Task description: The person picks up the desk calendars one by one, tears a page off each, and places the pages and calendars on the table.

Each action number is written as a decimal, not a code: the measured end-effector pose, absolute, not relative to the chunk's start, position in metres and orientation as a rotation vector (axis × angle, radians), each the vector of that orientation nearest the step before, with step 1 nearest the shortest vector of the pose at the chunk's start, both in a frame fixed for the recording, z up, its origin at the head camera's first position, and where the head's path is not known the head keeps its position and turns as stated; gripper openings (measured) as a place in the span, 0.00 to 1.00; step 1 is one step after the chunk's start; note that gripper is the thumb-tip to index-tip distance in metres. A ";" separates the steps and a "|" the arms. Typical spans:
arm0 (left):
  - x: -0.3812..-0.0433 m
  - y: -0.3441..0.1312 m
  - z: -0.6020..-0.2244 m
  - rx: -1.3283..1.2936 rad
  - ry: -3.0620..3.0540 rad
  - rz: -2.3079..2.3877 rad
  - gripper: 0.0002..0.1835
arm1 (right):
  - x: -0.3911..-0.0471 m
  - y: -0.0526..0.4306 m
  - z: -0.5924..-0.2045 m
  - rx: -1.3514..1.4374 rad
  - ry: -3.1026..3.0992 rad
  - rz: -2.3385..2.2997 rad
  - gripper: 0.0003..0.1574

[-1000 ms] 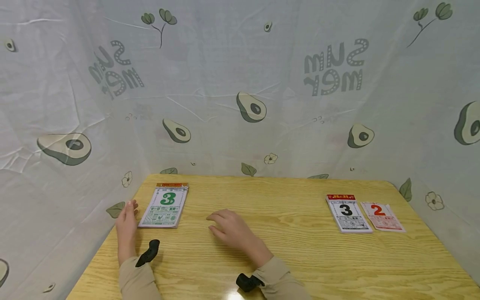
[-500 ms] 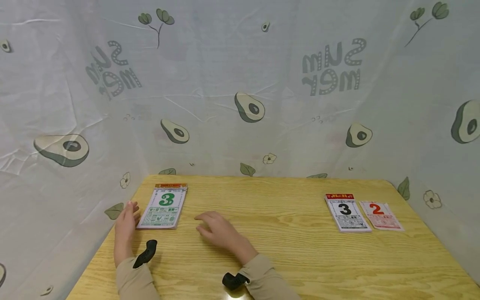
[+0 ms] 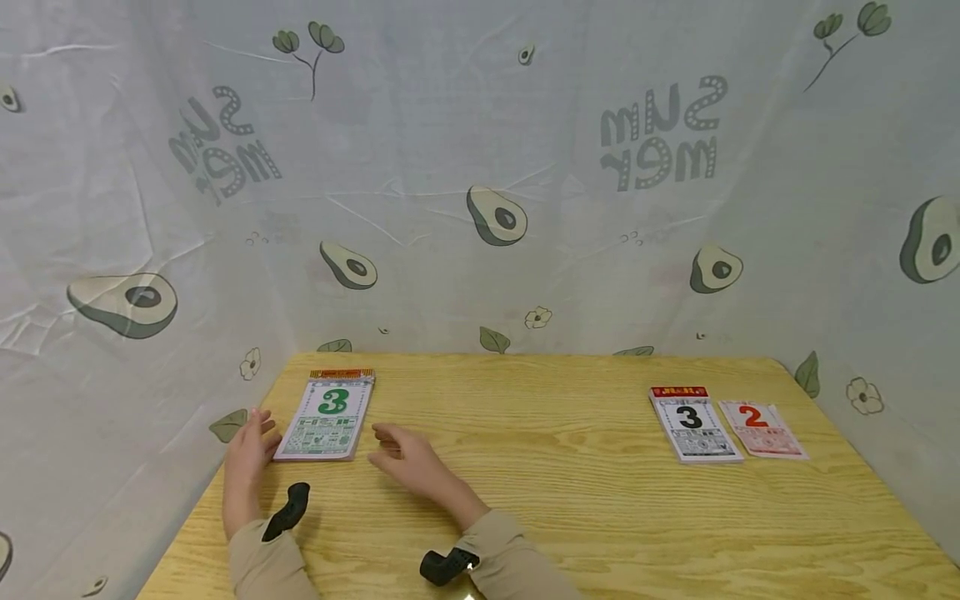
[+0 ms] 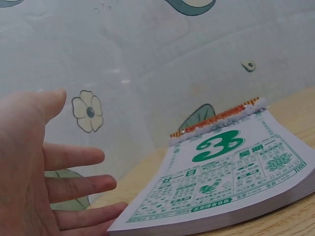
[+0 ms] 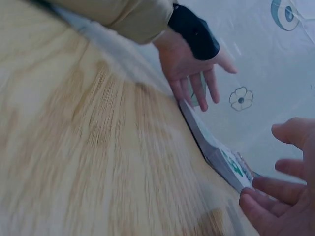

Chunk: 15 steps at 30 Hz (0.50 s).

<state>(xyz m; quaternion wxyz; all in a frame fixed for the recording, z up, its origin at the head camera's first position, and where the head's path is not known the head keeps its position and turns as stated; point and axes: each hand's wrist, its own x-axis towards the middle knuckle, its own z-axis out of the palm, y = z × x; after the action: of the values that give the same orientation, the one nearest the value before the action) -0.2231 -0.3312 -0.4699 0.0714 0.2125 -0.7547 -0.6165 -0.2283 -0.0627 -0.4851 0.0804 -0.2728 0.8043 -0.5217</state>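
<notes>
Probably light and floppy, the calendar (image 3: pixel 322 423) is best gripped by its side edges; nothing is held by the left hand (image 3: pixel 246 458) or right hand (image 3: pixel 411 460), both unclenched.

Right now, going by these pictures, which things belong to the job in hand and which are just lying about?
Likely in the job:
- Green-numbered tear-off calendar, between left grip and right grip

Apparently just lying about, out at the right:
- Black-numbered tear-off calendar
- Red-numbered calendar sheet beside it
</notes>
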 end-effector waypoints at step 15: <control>-0.217 -0.334 -0.464 0.769 -2.211 -1.912 0.46 | -0.228 -0.079 -0.490 -0.399 1.786 -1.969 0.40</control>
<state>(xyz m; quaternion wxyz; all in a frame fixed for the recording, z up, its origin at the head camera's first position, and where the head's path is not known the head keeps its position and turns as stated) -0.2172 -0.3341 -0.4642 0.0594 0.2541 -0.7302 -0.6315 -0.2281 -0.0789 -0.4900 0.2247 -0.1447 0.6473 -0.7139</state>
